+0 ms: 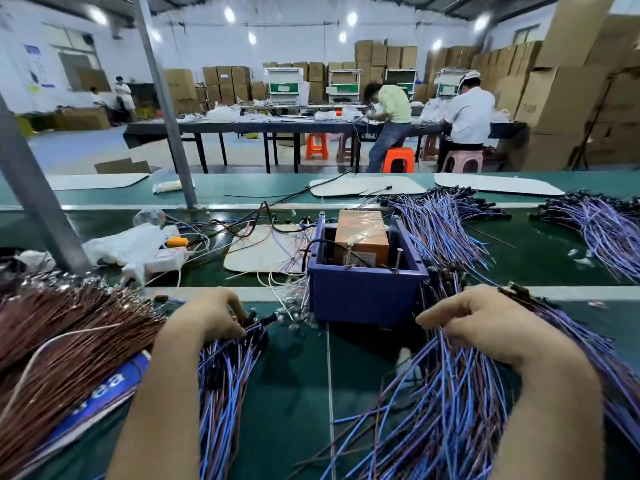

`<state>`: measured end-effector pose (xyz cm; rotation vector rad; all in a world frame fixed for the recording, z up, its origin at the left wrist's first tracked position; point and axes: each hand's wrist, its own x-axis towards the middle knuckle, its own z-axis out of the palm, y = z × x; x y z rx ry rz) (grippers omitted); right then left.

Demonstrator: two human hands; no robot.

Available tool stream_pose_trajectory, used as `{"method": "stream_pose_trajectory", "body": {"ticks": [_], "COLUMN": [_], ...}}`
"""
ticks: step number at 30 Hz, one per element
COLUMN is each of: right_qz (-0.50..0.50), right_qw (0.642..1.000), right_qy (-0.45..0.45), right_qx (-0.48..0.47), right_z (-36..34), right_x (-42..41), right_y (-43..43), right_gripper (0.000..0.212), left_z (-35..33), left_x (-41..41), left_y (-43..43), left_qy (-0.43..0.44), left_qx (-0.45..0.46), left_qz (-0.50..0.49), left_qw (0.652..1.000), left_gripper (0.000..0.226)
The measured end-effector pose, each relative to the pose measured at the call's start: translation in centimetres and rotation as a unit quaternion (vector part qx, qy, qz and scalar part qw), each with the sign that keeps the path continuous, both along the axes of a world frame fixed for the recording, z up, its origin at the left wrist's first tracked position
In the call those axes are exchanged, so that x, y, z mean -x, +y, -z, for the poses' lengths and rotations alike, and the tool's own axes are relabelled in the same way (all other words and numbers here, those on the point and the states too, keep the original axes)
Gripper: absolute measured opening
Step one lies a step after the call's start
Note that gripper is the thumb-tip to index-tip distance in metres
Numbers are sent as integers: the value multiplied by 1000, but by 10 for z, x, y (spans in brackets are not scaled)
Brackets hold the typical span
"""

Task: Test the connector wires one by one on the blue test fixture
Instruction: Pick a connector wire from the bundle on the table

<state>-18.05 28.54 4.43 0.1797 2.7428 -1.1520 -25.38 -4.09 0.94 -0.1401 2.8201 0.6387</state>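
Note:
The blue test fixture (363,292) is an open box on the green belt with an orange block (362,237) inside. My left hand (207,320) sits left of it, fingers curled, pinching the black connector end of a wire from the left bundle of blue and brown connector wires (225,386). My right hand (485,327) lies right of the fixture, fingers curled round wires of a larger bundle of connector wires (450,410). The fingertips of both hands are partly hidden by wires.
A thick sheaf of brown wires (69,341) lies at the left on a blue-printed bag. More blue wire bundles (443,226) lie behind the fixture at right. A grey post (34,202) stands at the left. A white power strip (162,259) and cardboard (263,251) lie behind.

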Motion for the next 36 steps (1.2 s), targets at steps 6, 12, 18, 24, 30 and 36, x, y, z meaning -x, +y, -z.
{"method": "stream_pose_trajectory", "body": {"ticks": [6,12,18,24,30,36], "right_qz": [25,23,11,-51,-7,55], "right_qw": [997,995,938,853,811,787], "right_qy": [-56,55,29,58,220,333], "right_qx": [54,79,346,516,542,516], "right_z": [5,-5,-21,-20,-27,-37], "right_x": [2,2,8,15,8,-6], "right_y": [0,-5,-49,-67,-51,-51], "right_gripper": [34,15,45,40,21,16], "left_z": [2,-9,-59,-69,-55,-45], "left_x": [3,1,-38,-72,-57,-49], "left_y": [1,2,59,106,106,106], "left_qy": [22,127,263,110,67,52], "left_qx": [25,-81,-423,-507,-401,-398], "left_qz": [-3,-19,155,353,347,309], "left_qw": [999,988,853,779,845,862], "left_gripper": [24,11,16,31,30,38]}}
